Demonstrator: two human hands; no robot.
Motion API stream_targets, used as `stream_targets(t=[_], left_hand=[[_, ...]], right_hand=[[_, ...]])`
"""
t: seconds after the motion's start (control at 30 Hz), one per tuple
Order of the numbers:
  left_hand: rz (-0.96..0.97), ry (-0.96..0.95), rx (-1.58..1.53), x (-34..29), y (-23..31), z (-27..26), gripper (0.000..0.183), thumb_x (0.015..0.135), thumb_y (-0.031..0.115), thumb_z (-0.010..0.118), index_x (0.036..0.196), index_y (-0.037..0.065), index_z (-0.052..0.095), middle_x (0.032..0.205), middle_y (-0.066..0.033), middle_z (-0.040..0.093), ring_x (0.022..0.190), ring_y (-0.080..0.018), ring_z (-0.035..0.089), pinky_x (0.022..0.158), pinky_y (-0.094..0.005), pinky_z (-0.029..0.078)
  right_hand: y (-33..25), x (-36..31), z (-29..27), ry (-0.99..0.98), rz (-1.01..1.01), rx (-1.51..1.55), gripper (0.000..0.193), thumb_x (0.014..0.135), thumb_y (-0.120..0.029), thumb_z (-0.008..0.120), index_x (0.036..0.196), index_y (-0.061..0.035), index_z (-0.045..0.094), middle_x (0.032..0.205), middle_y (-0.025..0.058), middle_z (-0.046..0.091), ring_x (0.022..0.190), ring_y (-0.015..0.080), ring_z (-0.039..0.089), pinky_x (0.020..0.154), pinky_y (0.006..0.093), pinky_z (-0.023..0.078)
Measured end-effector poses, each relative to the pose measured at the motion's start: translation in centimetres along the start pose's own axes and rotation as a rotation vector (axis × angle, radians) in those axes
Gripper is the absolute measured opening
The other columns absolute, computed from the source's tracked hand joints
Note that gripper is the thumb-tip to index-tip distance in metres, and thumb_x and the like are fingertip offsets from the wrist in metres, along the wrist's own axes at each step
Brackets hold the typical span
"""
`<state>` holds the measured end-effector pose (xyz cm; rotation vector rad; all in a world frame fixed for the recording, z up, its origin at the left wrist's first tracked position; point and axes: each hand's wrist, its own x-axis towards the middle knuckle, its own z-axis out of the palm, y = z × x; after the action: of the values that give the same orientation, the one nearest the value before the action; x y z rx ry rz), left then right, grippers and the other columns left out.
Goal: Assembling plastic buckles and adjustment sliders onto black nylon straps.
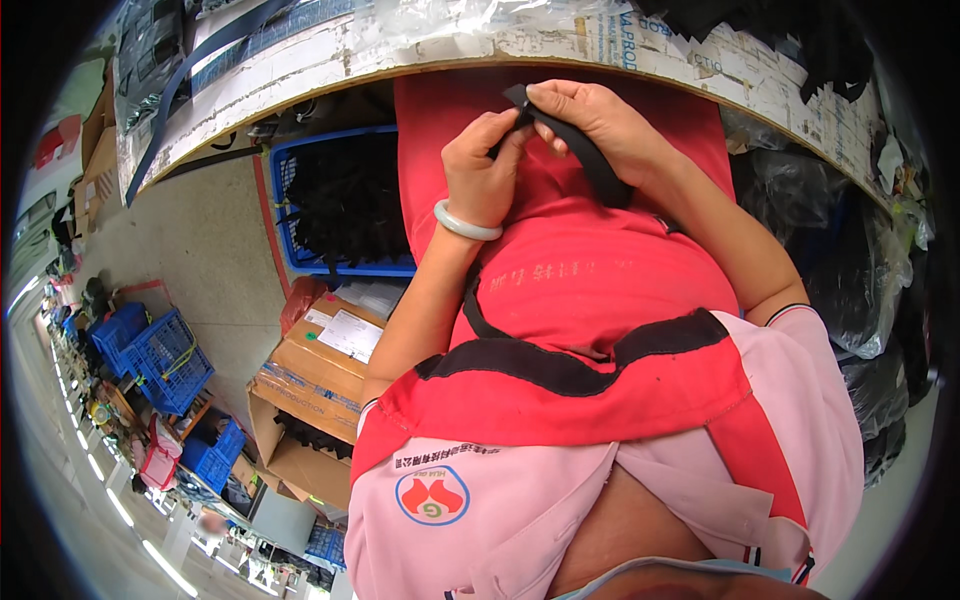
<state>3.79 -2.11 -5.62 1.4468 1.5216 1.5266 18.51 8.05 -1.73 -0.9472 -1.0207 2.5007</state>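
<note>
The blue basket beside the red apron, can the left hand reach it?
Probably yes: the blue basket is open-topped, on that side, with nothing apparently between, but the left hand is busy pinching the black strap.

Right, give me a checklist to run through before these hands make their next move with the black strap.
1. Left hand gripping: ok, it pinches the black strap.
2. Right hand gripping: ok, its thumb and fingers are closed on the strap.
3. Strap lying straight: not ok, it curves down beside the right hand.
4. Strap section between the hands aligned: cannot tell, the fingers hide much of it.
5. Left wrist bare: not ok, it wears a pale bangle.
</note>
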Motion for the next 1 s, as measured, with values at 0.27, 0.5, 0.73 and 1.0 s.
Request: stream_targets(t=[0.27,0.5,0.73,1.0], left_hand=[[-0.942,-0.017,-1.1,0.6,0.7,-1.5,0.026,0.094,0.016,0.06,0.111,-0.005,0.062,0.083,-0.0112,0.066,0.063,-0.0159,0.062,0.046,-0.0238,0.05],[-0.722,0.086,-0.788,1.6,3.1,-1.3,0.023,0.089,0.013,0.067,0.102,-0.006,0.067,0.075,-0.0096,0.066,0.057,-0.0127,0.059,0.045,-0.0218,0.046],[-0.687,0.146,-0.678,1.1,3.2,-1.0,0.02,0.088,0.007,0.067,0.103,-0.006,0.068,0.08,-0.0095,0.068,0.058,-0.0112,0.061,0.043,-0.0212,0.046],[-0.604,0.138,-0.621,1.0,3.1,-0.7,0.018,0.087,0.005,0.068,0.103,-0.004,0.069,0.08,-0.0075,0.068,0.058,-0.0096,0.06,0.044,-0.0207,0.046]], right_hand=[[0.9,0.1,-0.3,0.094,-0.497,-0.688,0.017,0.089,-0.014,0.067,0.101,-0.0011,0.066,0.098,0.0013,0.06,0.08,0.0086,0.057,0.07,0.0215,0.047],[-2.5,-3.1,3.5,0.107,-0.602,-0.569,0.013,0.089,-0.014,0.067,0.091,-0.0016,0.065,0.079,-0.0003,0.057,0.066,0.0043,0.05,0.056,0.0188,0.04],[-1.5,-2.7,1.4,0.072,-0.063,-0.595,0.024,0.09,-0.02,0.066,0.074,-0.003,0.061,0.061,-0.0028,0.053,0.053,0.0022,0.045,0.046,0.019,0.033],[-0.9,-1.4,0.9,0.21,-0.083,-0.319,0.024,0.094,-0.027,0.061,0.087,-0.0046,0.062,0.065,-0.0013,0.056,0.05,0.0027,0.049,0.042,0.0187,0.038]])
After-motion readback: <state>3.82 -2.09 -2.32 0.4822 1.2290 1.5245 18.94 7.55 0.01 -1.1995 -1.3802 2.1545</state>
